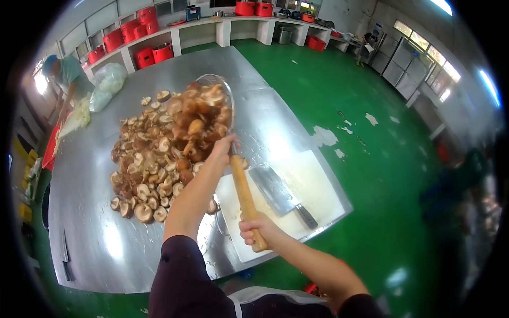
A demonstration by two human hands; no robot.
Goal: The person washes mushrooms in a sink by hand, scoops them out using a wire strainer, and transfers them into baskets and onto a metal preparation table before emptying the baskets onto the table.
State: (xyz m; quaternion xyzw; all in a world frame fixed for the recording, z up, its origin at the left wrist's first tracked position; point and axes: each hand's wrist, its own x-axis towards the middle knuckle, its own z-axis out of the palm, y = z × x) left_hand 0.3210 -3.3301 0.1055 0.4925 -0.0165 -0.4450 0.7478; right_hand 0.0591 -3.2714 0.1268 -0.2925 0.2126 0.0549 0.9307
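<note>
A long-handled strainer (243, 185) with a round wire rim is tipped over the steel table, and mushrooms (204, 108) tumble from it. My left hand (225, 148) grips the strainer near its head, where handle and rim meet. Around the lower end of the wooden handle, my right hand (260, 230) is closed. A large heap of brown mushrooms (151, 159) lies on the table under and left of the strainer head. To the right of the handle, a cleaver (274, 188) rests on a white cutting board (328, 196). The falling mushrooms are blurred and hide much of the strainer head.
The steel table (90, 228) has a knife (66, 254) near its left edge. A co-worker (71, 79) stands at the far left beside plastic bags (108, 85) and chopped vegetables (79, 115). Red pots (130, 31) line the back counter. Another person (367, 46) stands far right on the green floor (339, 106).
</note>
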